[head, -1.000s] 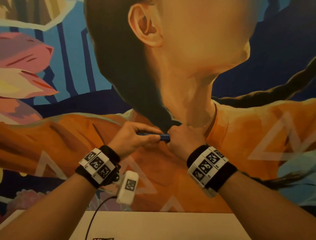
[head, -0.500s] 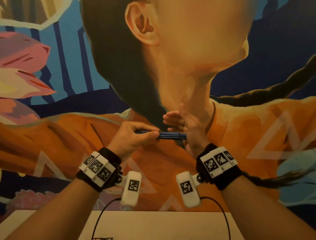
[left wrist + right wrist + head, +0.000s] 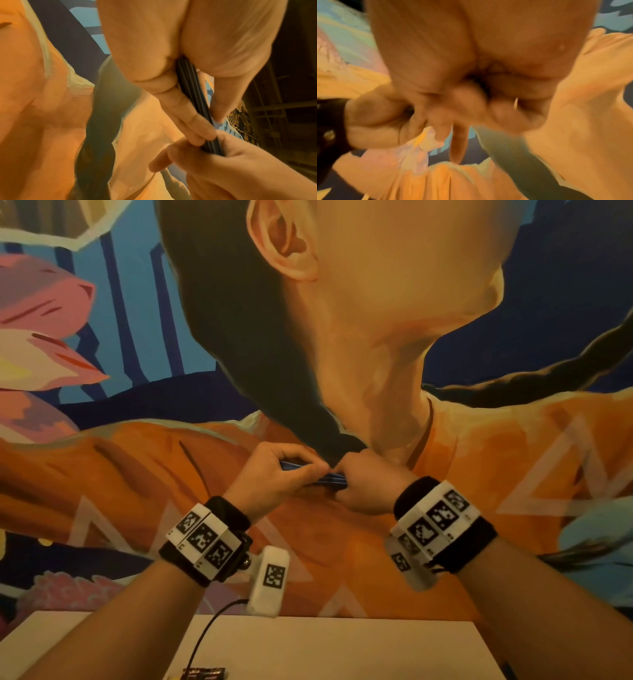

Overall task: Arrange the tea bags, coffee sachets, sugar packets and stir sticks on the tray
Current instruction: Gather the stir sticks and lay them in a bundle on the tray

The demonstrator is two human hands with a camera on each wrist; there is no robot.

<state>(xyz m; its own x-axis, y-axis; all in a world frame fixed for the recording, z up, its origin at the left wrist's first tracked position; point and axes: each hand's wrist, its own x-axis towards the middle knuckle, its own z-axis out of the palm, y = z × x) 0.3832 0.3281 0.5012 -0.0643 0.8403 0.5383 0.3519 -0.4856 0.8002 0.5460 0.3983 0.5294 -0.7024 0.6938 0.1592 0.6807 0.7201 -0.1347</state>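
Observation:
A bundle of thin dark blue stir sticks (image 3: 329, 477) is held level in the air in front of a painted wall. My left hand (image 3: 313, 470) pinches its left part between thumb and fingers; in the left wrist view the stir sticks (image 3: 193, 94) run between the thumb and fingers of my left hand (image 3: 202, 121). My right hand (image 3: 347, 484) is curled round the bundle's right end, knuckles toward me, and shows low in the left wrist view as well (image 3: 219, 155). The right wrist view is blurred, so the sticks cannot be made out there. No tray is in view.
The far part of a white table (image 3: 342, 645) lies below the hands. A dark sachet (image 3: 203, 673) peeks in at the bottom edge, beside a black cable (image 3: 205, 635). A large mural (image 3: 513, 474) fills the wall behind.
Half a second ago my right hand was open, fingers straight at the sticks' right end. It has turned back and curled round that end. The left hand kept its pinch.

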